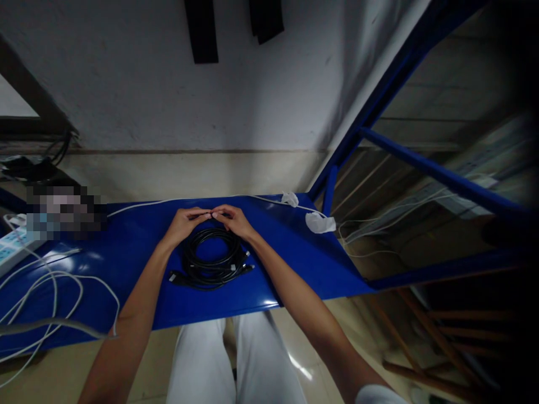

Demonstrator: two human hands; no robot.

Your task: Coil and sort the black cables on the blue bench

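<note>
Above the far side of the coil, my left hand [185,220] and my right hand [234,219] meet fingertip to fingertip. Both are closed in a pinch, with a small dark thing between them, too small to make out. Just below the hands, a coil of black cables [209,268] lies flat on the blue table [202,308]. Several plug ends stick out of it: a dark connector [177,277] at the left and metal-tipped plugs [247,269] at the right.
Loose white cables [80,276] and a white power strip [17,247] lie at the left. A white cord [143,205] runs along the back edge towards crumpled white wrapping [320,223]. A blue metal frame [404,148] rises at the right, and a wall [168,101] stands behind.
</note>
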